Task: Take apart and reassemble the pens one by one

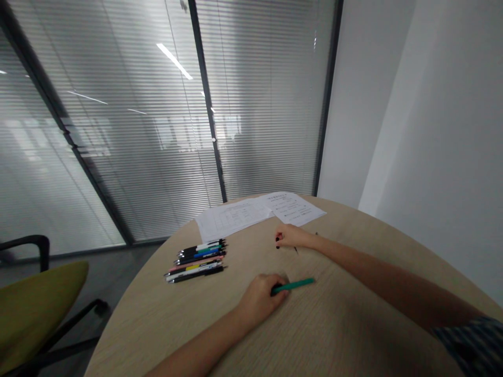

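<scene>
One green pen (301,284), pinched in my left fingers (281,299), sits inward of the pens (201,256) by the counter's (151,314) left edge; my right fingers (281,230) curl near the far-edge papers (236,215), their hold indistinct.

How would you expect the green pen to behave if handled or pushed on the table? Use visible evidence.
The green pen is probably stiff: it juts straight out from the left hand. It is likely light, since its body looks slim. Laid on the flat tabletop and nudged sideways, it might roll, being long and narrow.
</scene>
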Tool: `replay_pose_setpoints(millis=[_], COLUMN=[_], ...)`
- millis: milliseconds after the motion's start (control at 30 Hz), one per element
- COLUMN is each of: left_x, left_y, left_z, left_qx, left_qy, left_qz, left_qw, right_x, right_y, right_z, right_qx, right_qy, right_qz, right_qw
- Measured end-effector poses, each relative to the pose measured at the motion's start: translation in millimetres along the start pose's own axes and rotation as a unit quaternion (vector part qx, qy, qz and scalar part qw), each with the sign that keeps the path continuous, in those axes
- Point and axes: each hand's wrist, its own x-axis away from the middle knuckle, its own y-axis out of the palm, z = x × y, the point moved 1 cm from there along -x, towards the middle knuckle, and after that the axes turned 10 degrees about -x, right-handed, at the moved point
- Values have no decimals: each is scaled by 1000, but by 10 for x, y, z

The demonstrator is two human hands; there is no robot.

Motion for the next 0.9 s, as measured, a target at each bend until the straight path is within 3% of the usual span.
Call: replay_pose_setpoints(millis=[267,500,700,900], left_x=[-5,-76,-82,-60], left_y=[-57,-419,-730,-787], left_z=[-23,-327,-652,-768], left_qx=[13,-56,-108,-194], left_qy=[-6,-90,-121,-143], left_qz=[-3,8,2,-7], left_qw=[1000,994,987,970], right_x=[153,838,1296,1472], right_y=[-124,-311,-221,-145], right_z=[-44,-61,21,-30], right_qx=[-2,-67,-120,-136], right_qy=[10,30,63,39], right_qz=[8,23,-9,-21], right_qw=[1000,997,991,990])
